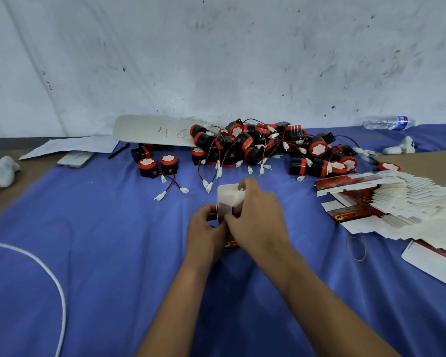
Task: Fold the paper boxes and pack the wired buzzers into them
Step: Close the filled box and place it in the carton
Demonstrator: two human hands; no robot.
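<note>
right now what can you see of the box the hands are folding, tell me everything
The paper box looks like thin white card, with a red and black printed strip showing low between the wrists. It is only partly formed: one rounded flap stands up at the far side and the end is open. It is held up between both hands over the blue cloth, in front of the buzzer pile. The left hand grips its near left side; the right hand pinches and folds a flap. Most of it is hidden.

Dim, even, bluish light; soft overall focus, wide-angle bending at edges, faint shadows.
</note>
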